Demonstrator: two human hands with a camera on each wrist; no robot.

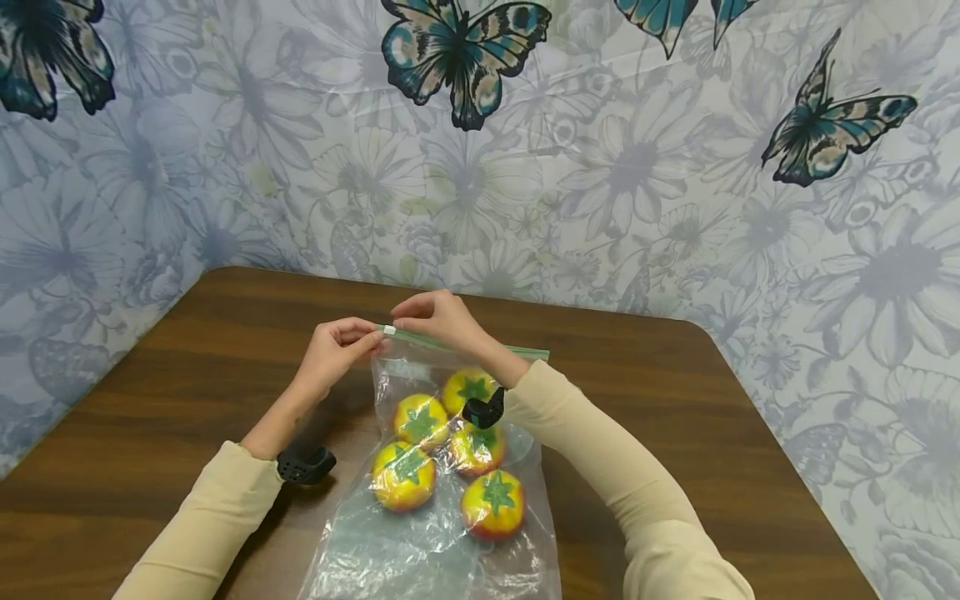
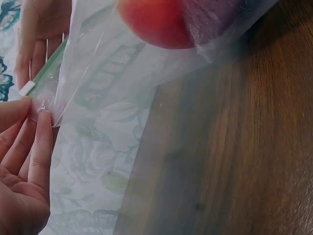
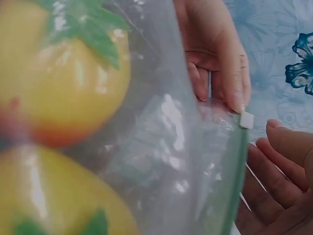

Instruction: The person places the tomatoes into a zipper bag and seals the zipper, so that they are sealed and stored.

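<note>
A clear zip bag (image 1: 420, 550) with a green zip strip (image 1: 528, 353) holds several yellow-red, tomato-like fruits (image 1: 492, 505) with green star-shaped tops. My left hand (image 1: 330, 354) pinches the bag's top left corner between thumb and fingers, right beside the white slider (image 1: 389, 331). In the right wrist view the slider (image 3: 247, 120) sits at the end of the strip. My right hand (image 3: 281, 191) is next to it, thumb apart from the fingers, the fingers partly behind the strip. In the head view my right forearm crosses over the bag's top edge.
The bag is over a brown wooden table (image 1: 247, 333) with rounded far corners. Behind it hangs a floral backdrop (image 1: 630, 167) with printed butterflies. A black band (image 1: 305, 465) is on the left wrist, another (image 1: 484, 408) on the right.
</note>
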